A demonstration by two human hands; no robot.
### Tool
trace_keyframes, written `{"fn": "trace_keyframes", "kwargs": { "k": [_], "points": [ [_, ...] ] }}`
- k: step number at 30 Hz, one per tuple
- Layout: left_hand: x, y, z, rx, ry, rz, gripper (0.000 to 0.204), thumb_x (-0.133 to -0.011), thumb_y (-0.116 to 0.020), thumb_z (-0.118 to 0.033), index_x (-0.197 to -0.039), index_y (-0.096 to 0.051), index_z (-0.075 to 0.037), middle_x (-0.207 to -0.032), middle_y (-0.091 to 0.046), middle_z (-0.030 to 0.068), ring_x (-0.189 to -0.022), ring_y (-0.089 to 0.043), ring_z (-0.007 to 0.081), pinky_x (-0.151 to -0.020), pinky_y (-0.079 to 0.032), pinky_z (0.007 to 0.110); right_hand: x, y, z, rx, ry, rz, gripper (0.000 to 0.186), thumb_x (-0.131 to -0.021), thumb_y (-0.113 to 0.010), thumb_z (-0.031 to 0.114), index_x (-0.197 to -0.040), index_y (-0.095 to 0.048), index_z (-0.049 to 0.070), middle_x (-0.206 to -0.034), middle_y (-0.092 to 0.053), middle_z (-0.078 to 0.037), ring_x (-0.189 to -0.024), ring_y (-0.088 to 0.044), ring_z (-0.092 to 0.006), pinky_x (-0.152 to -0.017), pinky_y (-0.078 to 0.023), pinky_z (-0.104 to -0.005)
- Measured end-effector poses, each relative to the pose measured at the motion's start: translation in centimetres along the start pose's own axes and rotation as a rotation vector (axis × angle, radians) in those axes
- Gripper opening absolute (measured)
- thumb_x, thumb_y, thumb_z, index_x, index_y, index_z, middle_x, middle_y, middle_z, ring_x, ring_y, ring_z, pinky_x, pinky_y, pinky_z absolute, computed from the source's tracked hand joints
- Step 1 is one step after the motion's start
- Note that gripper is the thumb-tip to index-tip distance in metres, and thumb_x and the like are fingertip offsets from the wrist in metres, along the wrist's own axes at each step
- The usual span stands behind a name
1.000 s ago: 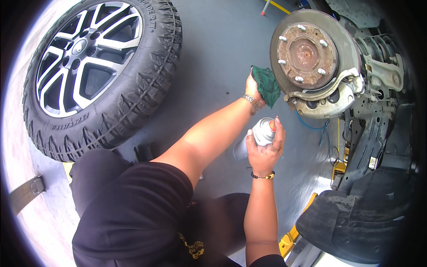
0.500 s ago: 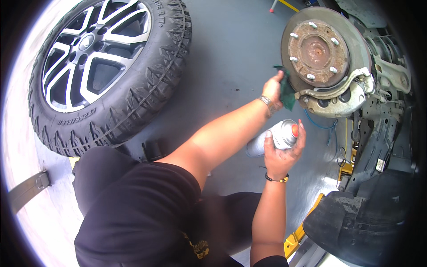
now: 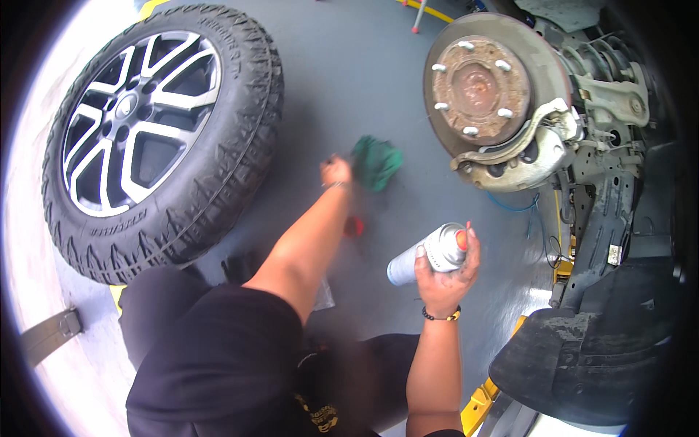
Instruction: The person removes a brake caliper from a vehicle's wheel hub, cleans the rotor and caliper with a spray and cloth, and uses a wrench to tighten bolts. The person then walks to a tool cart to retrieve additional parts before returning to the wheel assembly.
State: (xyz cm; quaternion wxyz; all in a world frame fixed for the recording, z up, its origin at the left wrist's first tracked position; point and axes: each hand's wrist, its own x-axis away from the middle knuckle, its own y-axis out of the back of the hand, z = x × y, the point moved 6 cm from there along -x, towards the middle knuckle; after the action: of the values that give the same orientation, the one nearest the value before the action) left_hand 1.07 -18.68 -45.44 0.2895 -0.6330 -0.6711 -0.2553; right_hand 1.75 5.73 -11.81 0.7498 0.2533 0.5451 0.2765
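The right hand grips a spray can lying tilted, nozzle toward the brake disc up-right, while the left hand clutches a green rag farther from it.

A single head-worn fisheye view looks steeply down from above the person's chest onto a grey floor. It sits close to the forearms rising from the lower edge. A wheel fills the upper left, a brake disc the upper right; straight lines bend near the dark rim.
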Motion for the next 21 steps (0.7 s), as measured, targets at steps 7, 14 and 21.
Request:
{"fn": "trace_keyframes", "kwargs": {
  "k": [7, 14, 21],
  "points": [
    [18.2, -0.7, -23.1, -0.103, -1.689, 0.151, 0.088, -0.075, -0.086, -0.038, -0.144, -0.044, -0.004, -0.138, -0.049, 0.0222, -0.129, -0.047, 0.0411, -0.107, -0.041, 0.047, 0.2, 0.5, -1.5, -0.039, 0.013, -0.02, 0.081, -0.077, -0.081, 0.019, -0.144, -0.037, 0.006, -0.113, -0.059, -0.018, -0.097, -0.064, -0.0322, -0.101, -0.049, -0.0499],
    [25.5, -3.6, -34.2, -0.493, -2.479, 0.272, 0.076, -0.068, -0.081, -0.057, -0.121, -0.06, -0.008, -0.114, -0.063, 0.0085, -0.098, -0.064, 0.0274, -0.086, -0.051, 0.038, 0.9, 0.0, -2.0, -0.106, 0.028, -0.01, 0.078, -0.076, -0.081, 0.021, -0.14, -0.039, 0.011, -0.115, -0.059, -0.018, -0.098, -0.06, -0.0338, -0.085, -0.053, -0.0458],
    [25.2, -5.0, -34.9, -0.484, -2.415, 0.158, 0.048, -0.084, -0.066, -0.058, -0.099, -0.064, -0.012, -0.088, -0.066, 0.006, -0.076, -0.067, 0.0286, -0.072, -0.055, 0.038, 0.7, 0.0, -2.0, -0.083, 0.018, -0.013, 0.076, -0.077, -0.081, 0.023, -0.14, -0.04, 0.011, -0.112, -0.059, -0.018, -0.096, -0.06, -0.0331, -0.084, -0.054, -0.0458]
  ]
}}
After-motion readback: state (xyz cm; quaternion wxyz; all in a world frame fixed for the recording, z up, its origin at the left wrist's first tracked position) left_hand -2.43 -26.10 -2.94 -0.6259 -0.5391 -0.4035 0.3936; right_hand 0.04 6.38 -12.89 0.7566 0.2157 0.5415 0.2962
